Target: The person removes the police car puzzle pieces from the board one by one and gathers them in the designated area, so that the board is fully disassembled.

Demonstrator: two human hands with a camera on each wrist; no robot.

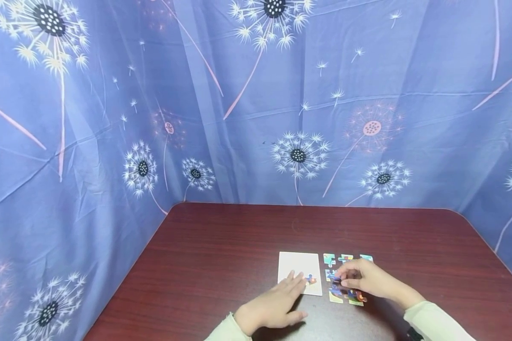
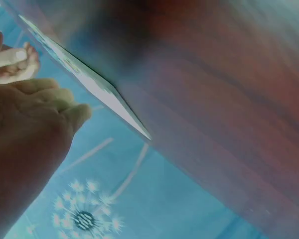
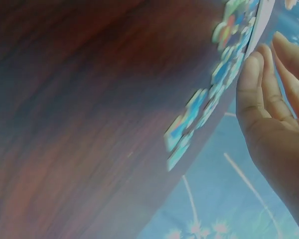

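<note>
My left hand [image 1: 277,303] lies palm down in the head view, its fingers reaching onto the lower left part of a white puzzle board [image 1: 298,263]. One colourful jigsaw piece [image 1: 310,279] is on that board, right by the fingertips. To the right, my right hand [image 1: 367,279] hovers over a group of loose jigsaw pieces [image 1: 336,297], with bent fingers and a gap between thumb and forefinger. Nothing shows between those fingertips in the right wrist view, where the pieces [image 3: 222,69] lie below the hand [image 3: 274,109]. The hand covers part of the group.
The dark red wooden table [image 1: 222,251] carries the board and pieces near its front. A blue curtain [image 1: 247,156] with dandelion prints hangs behind the table and along its left side.
</note>
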